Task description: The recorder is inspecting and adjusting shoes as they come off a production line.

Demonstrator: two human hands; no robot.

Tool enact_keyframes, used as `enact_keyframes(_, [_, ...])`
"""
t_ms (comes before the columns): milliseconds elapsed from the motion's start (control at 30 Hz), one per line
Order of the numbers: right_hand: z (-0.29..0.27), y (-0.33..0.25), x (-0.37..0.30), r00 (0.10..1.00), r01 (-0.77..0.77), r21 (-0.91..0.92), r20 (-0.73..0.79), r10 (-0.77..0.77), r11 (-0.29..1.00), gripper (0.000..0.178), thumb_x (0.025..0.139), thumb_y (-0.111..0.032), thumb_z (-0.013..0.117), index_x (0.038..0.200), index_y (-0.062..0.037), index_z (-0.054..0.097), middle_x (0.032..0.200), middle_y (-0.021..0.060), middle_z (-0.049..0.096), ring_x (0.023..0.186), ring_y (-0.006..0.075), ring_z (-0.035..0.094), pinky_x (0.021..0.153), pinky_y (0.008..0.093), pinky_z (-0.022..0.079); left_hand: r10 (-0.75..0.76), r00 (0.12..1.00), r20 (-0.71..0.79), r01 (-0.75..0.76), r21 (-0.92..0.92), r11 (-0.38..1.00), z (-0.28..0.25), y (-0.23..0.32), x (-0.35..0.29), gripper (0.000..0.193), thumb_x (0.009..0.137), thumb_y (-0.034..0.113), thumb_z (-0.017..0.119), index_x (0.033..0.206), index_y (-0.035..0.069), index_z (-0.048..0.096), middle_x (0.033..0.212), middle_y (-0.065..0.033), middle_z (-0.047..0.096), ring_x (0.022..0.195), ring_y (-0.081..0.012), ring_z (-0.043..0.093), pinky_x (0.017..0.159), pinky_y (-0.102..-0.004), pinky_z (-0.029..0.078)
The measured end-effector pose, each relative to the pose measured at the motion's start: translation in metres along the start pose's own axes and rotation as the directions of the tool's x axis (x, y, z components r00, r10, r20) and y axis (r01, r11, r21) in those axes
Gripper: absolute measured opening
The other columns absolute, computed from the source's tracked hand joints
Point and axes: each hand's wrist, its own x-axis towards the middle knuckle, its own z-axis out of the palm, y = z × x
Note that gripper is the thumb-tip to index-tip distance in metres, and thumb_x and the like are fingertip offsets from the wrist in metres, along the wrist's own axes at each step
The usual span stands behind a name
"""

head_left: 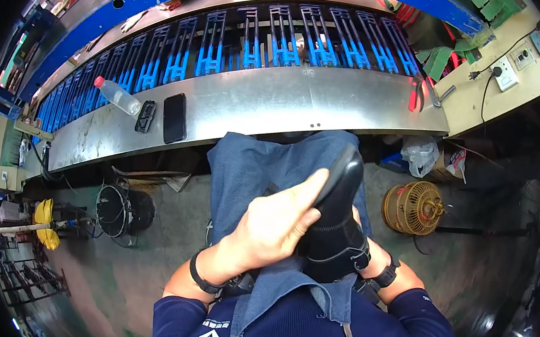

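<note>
A black ankle boot [337, 217] lies over my lap, its toe pointing away from me toward the bench. My left hand [271, 227] grips it from the left, with the fingers along the sole's edge near the toe and the thumb against the upper. On the boot's other side my right hand [375, 260] holds it near the ankle; most of those fingers are hidden behind the boot. Beneath it, a blue-grey apron [243, 172] covers my legs.
Ahead runs a metal bench edge [243, 111] with blue-tipped racks [285, 46] behind it. On the bench are a phone [175, 118], a bottle [118, 97] and red-handled pliers [415, 95]. A black bucket [113, 209] and a round birdcage [412, 207] flank me.
</note>
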Motion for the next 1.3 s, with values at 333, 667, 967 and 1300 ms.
enact_keyframes(333, [-0.008,-0.009,-0.006,0.952,-0.304,0.731,0.209,0.223,0.611,0.056,0.101,-0.036,0.046,0.14,0.0036,0.045,0.127,0.0158,0.061,0.108,0.0207,0.064,0.095,0.032,0.051,-0.202,0.979,0.023,0.203,-0.164,0.965,0.003,-0.021,-0.01,0.057,0.094,0.01,0.061,0.146,-0.004,0.041,0.124,-0.0258,0.064,0.093,-0.0326,0.072,0.082,-0.0356,0.057])
enact_keyframes(667, [0.02,-0.045,0.022,0.985,-0.148,0.141,-0.062,0.158,0.979,0.047,0.097,-0.033,0.06,0.125,0.0036,0.05,0.117,0.0167,0.064,0.102,0.0197,0.064,0.088,0.0357,0.052,-0.576,0.803,-0.151,0.266,-0.775,0.574,0.014,-0.015,-0.007,0.071,0.081,0.009,0.08,0.139,0.0,0.04,0.127,-0.0115,0.058,0.117,-0.0212,0.058,0.105,-0.0364,0.045])
enact_keyframes(967, [0.013,-0.065,0.058,0.942,0.324,-0.584,0.129,-0.309,0.744,0.035,0.077,-0.03,0.083,0.08,-0.0061,0.058,0.052,0.0038,0.054,0.046,0.0182,0.059,0.047,0.0311,0.047,-0.668,0.744,0.018,0.122,-0.987,0.109,-0.006,-0.082,-0.061,0.06,0.09,0.038,0.066,0.129,-0.004,0.051,0.116,-0.0176,0.066,0.1,-0.026,0.068,0.09,-0.0395,0.056])
enact_keyframes(1300, [0.03,-0.073,0.084,0.834,0.526,-0.647,0.264,-0.484,0.553,0.057,0.08,-0.035,0.077,0.116,0.0024,0.053,0.073,0.0154,0.066,0.061,0.0322,0.067,0.056,0.0389,0.054,-0.663,0.748,0.023,0.278,-0.918,0.282,-0.001,-0.063,-0.04,0.065,0.084,0.036,0.072,0.131,-0.001,0.049,0.116,-0.0146,0.063,0.106,-0.0232,0.064,0.095,-0.0362,0.052])
